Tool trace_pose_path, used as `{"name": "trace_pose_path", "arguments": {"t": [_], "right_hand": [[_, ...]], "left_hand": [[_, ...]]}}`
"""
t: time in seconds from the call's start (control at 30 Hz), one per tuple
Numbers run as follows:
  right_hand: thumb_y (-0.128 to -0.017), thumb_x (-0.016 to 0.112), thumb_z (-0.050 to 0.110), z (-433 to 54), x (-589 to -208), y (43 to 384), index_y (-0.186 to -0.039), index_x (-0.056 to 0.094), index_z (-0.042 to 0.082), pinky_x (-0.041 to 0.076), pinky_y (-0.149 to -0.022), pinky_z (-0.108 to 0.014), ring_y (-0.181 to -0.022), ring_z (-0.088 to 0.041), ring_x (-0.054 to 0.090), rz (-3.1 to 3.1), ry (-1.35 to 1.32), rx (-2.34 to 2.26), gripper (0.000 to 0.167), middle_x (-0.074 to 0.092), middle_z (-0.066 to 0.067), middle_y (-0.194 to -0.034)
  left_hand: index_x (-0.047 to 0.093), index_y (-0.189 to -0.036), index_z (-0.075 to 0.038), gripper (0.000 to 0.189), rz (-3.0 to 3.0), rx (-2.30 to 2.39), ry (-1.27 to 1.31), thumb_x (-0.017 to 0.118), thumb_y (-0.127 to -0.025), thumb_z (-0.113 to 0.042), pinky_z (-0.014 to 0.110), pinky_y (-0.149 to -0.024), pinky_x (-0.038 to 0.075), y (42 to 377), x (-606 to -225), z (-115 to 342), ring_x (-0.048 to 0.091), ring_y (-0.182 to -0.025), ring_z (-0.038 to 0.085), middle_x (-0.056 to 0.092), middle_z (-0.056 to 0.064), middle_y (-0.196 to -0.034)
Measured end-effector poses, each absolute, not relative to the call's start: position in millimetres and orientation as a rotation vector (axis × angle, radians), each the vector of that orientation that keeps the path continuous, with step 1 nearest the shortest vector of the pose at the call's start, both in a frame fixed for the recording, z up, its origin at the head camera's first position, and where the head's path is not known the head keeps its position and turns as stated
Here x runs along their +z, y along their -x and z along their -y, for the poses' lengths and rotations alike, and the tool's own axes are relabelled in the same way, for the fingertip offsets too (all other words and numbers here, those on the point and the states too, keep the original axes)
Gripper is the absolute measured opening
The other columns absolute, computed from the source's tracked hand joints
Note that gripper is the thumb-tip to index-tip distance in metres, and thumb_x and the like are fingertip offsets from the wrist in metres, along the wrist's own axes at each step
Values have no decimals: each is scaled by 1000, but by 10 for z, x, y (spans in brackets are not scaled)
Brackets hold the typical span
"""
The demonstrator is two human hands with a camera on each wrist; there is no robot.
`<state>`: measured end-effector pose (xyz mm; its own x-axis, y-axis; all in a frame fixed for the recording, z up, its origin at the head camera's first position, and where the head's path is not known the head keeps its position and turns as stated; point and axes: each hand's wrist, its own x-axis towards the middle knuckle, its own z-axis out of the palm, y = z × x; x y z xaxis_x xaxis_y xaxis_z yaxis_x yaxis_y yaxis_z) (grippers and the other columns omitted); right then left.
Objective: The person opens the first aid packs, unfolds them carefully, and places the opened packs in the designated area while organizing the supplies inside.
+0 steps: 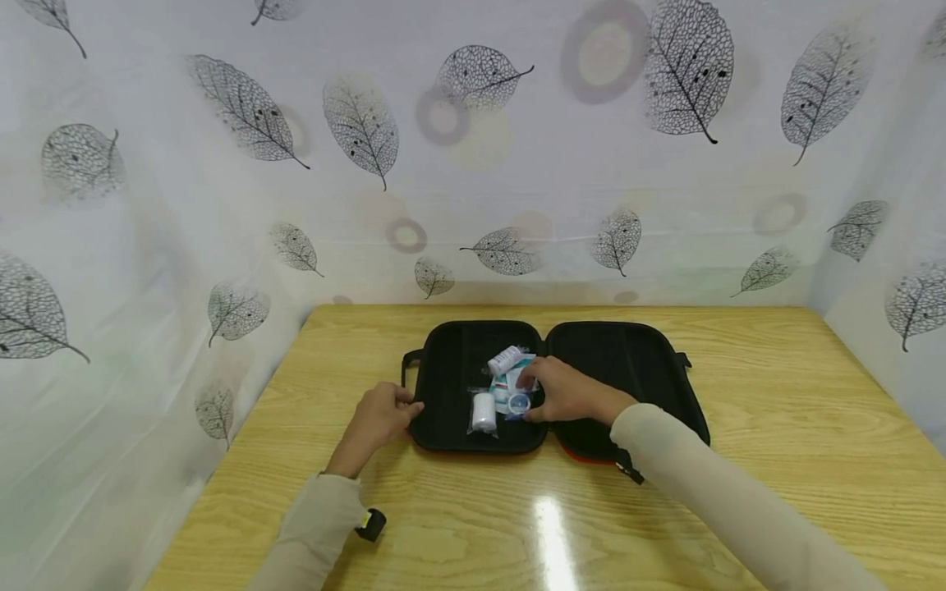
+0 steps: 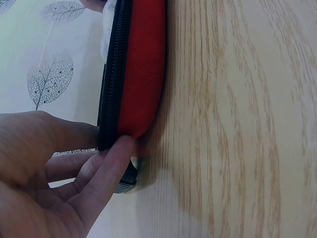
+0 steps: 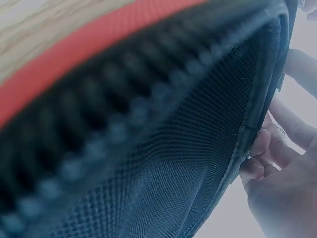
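Note:
A black-lined case (image 1: 443, 394) with a red outer shell lies unfolded on the table. My left hand (image 1: 380, 417) is at its left edge; in the left wrist view, thumb and fingers pinch the zippered rim (image 2: 116, 99). Inside the left half are a wrapped white bandage roll (image 1: 484, 412), a second white roll (image 1: 506, 359) with printing, flat packets (image 1: 502, 390) and a clear-wrapped ring-shaped roll (image 1: 519, 403). My right hand (image 1: 565, 392) reaches over the hinge, thumb beside the ring-shaped roll and fingertips over the packets. I cannot tell whether it grips them.
The case's right half (image 1: 599, 353) lies open under the right forearm, its zipper pull (image 1: 631, 472) hanging at the front. A handle strap (image 1: 406, 365) sticks out at the left. Wood-grain table (image 1: 776, 394) surrounds the case; a leaf-print cloth (image 1: 547, 189) hangs behind.

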<state>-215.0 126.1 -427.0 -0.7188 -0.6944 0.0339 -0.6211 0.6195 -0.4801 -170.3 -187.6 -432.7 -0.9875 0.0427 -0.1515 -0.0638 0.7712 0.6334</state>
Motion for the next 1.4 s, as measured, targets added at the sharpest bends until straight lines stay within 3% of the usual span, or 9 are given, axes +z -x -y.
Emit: {"name": "trace_pose_path", "arguments": {"t": [0.53, 0.87, 1.1, 1.4], "right_hand": [[-82, 85, 18, -1292, -4210, 2137, -112, 69, 0, 53, -85, -41, -96, -24, 63, -2650, 1068, -822, 39, 68, -7, -104], [-83, 85, 19, -1476, -4157, 2195, -116, 69, 2, 53, -80, -36, -89, -19, 60, -2696, 988, -889, 40, 67, -5, -105], [-83, 85, 17, -1639, -4076, 2183, -114, 70, 2, 50, -77, -36, -86, -23, 57, -2717, 948, -966, 38, 66, -6, -104], [-82, 85, 16, -1922, -4094, 2201, -113, 69, 1, 48, -73, -35, -83, -19, 54, -2777, 847, -968, 38, 65, -6, -100]], "left_hand": [[73, -115, 6, 27, -2821, 998, 15, 71, -96, -14, 38, -71, 58, 1702, -4328, 1870, 67, -64, 14, 73, 7, -84], [72, -116, 6, 28, -2813, 980, 30, 70, -96, -14, 41, -77, 58, 1696, -4314, 1866, 68, -66, 15, 73, 8, -88], [72, -116, 6, 28, -2826, 955, 15, 71, -96, -14, 40, -75, 58, 1692, -4309, 1871, 69, -76, 17, 73, 7, -88], [73, -114, 6, 27, -2818, 980, -1, 71, -96, -13, 40, -76, 58, 1688, -4315, 1879, 68, -72, 16, 73, 7, -86]]}}
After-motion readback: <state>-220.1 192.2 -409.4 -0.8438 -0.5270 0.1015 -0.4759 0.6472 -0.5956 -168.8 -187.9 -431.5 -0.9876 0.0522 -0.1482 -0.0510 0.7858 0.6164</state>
